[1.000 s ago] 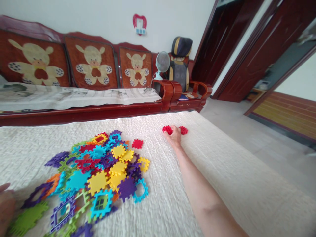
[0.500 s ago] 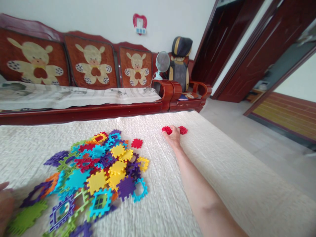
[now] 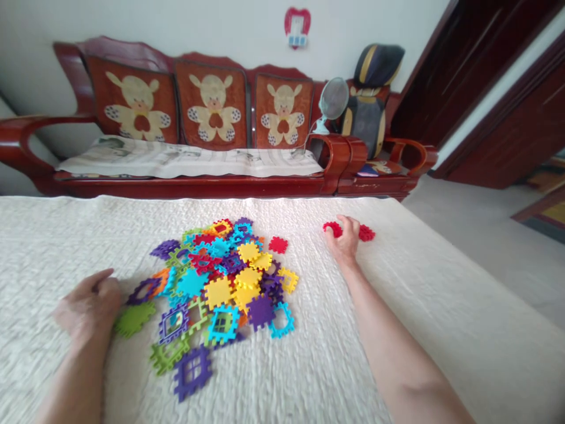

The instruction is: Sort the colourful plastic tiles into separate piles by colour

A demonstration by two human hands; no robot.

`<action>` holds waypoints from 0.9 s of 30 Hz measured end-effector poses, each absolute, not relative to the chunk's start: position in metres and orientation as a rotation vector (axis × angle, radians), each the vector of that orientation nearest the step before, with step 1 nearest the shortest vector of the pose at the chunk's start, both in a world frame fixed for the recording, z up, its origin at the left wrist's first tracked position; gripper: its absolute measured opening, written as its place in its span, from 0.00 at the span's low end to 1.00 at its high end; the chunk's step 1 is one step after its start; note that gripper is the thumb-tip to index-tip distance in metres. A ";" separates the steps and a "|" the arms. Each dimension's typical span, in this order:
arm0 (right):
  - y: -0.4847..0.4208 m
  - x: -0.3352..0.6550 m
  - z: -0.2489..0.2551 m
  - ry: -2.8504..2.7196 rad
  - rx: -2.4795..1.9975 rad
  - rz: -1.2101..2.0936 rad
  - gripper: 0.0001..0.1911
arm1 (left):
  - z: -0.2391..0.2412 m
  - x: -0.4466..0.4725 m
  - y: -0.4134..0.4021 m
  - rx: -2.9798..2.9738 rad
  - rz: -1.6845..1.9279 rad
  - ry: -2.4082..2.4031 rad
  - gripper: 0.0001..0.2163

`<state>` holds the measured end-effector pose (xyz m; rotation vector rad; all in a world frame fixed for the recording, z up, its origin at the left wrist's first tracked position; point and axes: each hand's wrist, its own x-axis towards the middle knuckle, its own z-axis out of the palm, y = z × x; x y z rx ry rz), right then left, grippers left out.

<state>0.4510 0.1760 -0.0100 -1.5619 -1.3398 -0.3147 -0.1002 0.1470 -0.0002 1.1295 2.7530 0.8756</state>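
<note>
Red toothed tiles (image 3: 332, 229) lie on the pale cover (image 3: 309, 365), right of the mixed pile (image 3: 218, 292). The right hand (image 3: 346, 240) has thumb and fingers about one; whether it grips or merely rests cannot be told. Since half a second ago, the view has swung left, bringing the left hand (image 3: 90, 303) fully in beside a green tile (image 3: 135, 318), its grip unclear; handling of the reds seems no further along. No writing is legible.
</note>
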 end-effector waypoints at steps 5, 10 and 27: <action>0.174 0.404 -0.010 -1.778 -1.343 -0.011 0.14 | -0.002 -0.097 0.152 1.029 0.892 2.701 0.19; 0.169 0.372 -0.012 -1.968 -1.317 0.115 0.22 | -0.002 -0.097 0.150 1.049 0.898 2.698 0.18; 0.160 0.324 0.021 -1.990 -1.107 0.224 0.14 | 0.003 -0.080 0.139 1.147 1.059 2.612 0.17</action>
